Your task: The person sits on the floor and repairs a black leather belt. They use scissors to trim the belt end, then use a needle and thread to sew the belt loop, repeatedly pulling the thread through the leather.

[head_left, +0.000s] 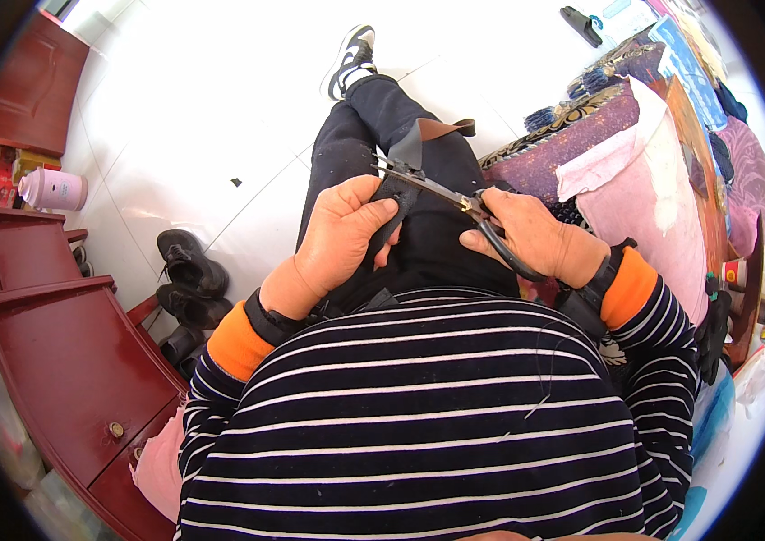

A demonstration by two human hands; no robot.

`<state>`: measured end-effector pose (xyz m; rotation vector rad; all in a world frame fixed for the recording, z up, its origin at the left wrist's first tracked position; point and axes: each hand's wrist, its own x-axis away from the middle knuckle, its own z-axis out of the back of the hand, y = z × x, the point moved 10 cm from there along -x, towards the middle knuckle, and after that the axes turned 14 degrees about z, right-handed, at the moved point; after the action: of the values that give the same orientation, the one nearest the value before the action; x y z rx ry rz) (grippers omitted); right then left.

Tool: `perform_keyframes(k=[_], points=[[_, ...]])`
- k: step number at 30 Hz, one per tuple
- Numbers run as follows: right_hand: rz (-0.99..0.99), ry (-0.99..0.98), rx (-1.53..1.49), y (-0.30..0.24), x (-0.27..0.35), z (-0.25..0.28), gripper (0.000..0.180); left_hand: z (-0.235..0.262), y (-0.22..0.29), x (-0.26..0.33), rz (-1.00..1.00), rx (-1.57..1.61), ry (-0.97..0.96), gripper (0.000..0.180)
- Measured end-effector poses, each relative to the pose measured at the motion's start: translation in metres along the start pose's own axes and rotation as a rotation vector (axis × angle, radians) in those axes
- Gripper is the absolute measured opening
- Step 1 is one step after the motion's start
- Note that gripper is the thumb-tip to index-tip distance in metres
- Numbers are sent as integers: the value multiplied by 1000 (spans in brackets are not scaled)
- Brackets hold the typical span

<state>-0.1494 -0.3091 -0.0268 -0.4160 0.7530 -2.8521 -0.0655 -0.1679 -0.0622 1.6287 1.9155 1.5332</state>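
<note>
Scissors [441, 191] with black handles are in my right hand [540, 239], fingers wrapped round the handles. Their blades point up and left across a black fabric strip [388, 219], over my lap. My left hand [339, 233] pinches this strip between thumb and fingers, close to the blade tips. Beyond the blades, a grey and brown strap [446, 129] lies over my thigh, its brown end curling to the right. Whether it joins the black strip I cannot tell, as the blades cover that spot.
Dark red cabinets [76, 361] line the left side. Black shoes [191, 261] and a pink container [53, 189] are near them. On the right, pink cloth [640, 167] and purple patterned fabric [572, 135] are piled. A small dark scrap [236, 182] lies on the white tiled floor [211, 108].
</note>
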Motion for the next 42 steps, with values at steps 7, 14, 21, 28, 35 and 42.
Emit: perform_keyframes(k=[7,14,21,28,35,42], points=[[54,88,117,-3,0,5,56,1,-1,0,15,-5,1,13],[46,102,-1,4,4,0,48,1,-5,-1,32,-16,-4,15],[68,162,-65,-1,3,2,48,1,-1,-1,30,-2,-2,15],[36,192,-212,-1,-7,-1,56,2,10,4,-39,29,9,17],[27,104,-319,-9,-11,-1,57,-4,7,6,-27,-46,35,17],[-56,-1,-511,-18,8,-5,50,-2,9,5,-47,-2,40,15]])
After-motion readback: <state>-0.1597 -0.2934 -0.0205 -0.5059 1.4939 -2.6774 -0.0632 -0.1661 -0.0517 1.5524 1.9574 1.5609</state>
